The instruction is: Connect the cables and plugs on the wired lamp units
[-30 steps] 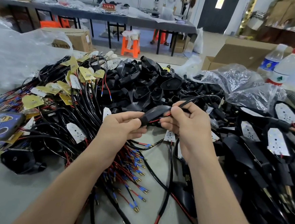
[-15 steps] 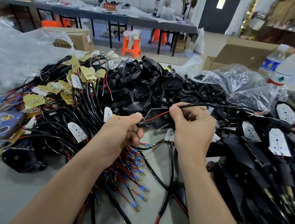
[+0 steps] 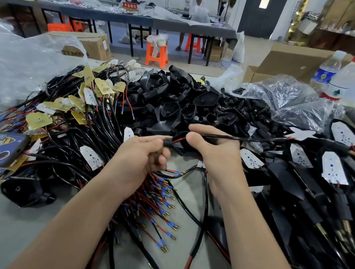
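Head view: left grip [image 3: 141,154] around stubby black plug [image 3: 167,142], right grip [image 3: 215,152] around glossy cable [image 3: 257,139].

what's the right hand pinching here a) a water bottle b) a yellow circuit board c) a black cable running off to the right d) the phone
c: the right hand pinches the black cable between thumb and forefinger, and the cable stretches off to the right, while the left hand holds the plug end.
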Action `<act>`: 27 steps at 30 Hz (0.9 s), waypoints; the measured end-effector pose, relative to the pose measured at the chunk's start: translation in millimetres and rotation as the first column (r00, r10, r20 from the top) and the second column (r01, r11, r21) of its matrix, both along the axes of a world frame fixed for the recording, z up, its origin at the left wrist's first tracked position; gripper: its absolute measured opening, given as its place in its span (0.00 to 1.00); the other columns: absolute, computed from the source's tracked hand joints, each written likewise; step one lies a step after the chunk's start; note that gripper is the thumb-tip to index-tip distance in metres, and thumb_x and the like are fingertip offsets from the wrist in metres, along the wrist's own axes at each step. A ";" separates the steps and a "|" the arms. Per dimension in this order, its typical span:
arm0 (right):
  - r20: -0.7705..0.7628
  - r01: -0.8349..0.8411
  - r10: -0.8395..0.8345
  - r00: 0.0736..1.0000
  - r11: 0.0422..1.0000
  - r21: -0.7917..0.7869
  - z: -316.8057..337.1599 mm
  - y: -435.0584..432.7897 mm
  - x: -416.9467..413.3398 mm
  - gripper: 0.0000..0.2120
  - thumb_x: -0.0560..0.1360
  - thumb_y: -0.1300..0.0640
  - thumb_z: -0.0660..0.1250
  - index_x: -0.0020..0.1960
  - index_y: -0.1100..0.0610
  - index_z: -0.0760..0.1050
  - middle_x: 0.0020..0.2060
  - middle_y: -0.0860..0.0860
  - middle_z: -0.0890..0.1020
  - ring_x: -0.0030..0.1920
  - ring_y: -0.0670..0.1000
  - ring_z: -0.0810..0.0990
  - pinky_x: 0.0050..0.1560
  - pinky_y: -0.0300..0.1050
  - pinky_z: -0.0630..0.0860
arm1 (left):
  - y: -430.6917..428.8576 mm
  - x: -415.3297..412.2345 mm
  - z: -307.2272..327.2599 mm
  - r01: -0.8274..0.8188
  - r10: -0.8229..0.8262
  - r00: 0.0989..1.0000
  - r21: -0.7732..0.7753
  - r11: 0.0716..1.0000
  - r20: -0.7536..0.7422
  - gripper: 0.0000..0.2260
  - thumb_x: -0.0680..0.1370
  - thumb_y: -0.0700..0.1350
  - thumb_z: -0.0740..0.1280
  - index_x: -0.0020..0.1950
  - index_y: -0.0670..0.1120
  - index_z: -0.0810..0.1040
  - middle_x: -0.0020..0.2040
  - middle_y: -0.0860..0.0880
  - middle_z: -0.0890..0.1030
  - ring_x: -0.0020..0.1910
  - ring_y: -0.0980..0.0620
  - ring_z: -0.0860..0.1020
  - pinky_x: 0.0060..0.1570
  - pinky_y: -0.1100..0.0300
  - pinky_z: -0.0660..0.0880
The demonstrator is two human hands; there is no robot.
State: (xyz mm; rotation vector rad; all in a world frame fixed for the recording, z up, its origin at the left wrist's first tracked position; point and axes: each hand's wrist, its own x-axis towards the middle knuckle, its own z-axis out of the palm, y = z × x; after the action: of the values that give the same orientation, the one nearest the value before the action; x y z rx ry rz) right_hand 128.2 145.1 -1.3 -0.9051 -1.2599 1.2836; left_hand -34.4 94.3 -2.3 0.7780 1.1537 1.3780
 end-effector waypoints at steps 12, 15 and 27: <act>-0.506 -0.211 0.086 0.858 0.958 -0.195 9.7 -3.1 -10.0 0.11 0.81 0.60 0.65 0.61 0.56 0.80 0.50 0.55 0.85 0.48 0.52 0.83 0.48 0.44 0.80 | 1.7 -2.5 2.1 -0.188 0.185 0.972 0.009 0.982 0.145 0.14 0.82 0.33 0.58 0.47 0.40 0.83 0.28 0.48 0.73 0.21 0.56 0.66 0.24 0.64 0.67; -0.572 -0.167 0.002 0.820 0.958 -0.235 14.8 3.5 1.8 0.08 0.84 0.59 0.62 0.60 0.55 0.78 0.51 0.59 0.84 0.50 0.56 0.84 0.53 0.52 0.83 | -3.0 -7.6 4.8 -0.143 0.127 0.975 0.077 0.987 0.184 0.15 0.79 0.34 0.58 0.39 0.45 0.80 0.26 0.49 0.68 0.20 0.56 0.60 0.22 0.63 0.61; -0.642 -0.176 -0.184 0.745 0.873 -0.454 6.8 -4.8 -17.8 0.16 0.80 0.52 0.68 0.52 0.67 0.79 0.48 0.66 0.84 0.38 0.57 0.85 0.34 0.46 0.83 | -13.9 -15.6 3.7 0.608 -0.677 0.731 0.368 0.704 0.087 0.05 0.69 0.35 0.72 0.38 0.44 0.86 0.24 0.47 0.62 0.24 0.53 0.59 0.28 0.64 0.64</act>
State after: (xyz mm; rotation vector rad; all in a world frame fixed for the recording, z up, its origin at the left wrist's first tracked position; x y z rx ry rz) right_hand 110.4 140.3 5.5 -0.6673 -0.3469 1.7618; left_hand -50.0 80.4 1.4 1.1052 0.3970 1.0036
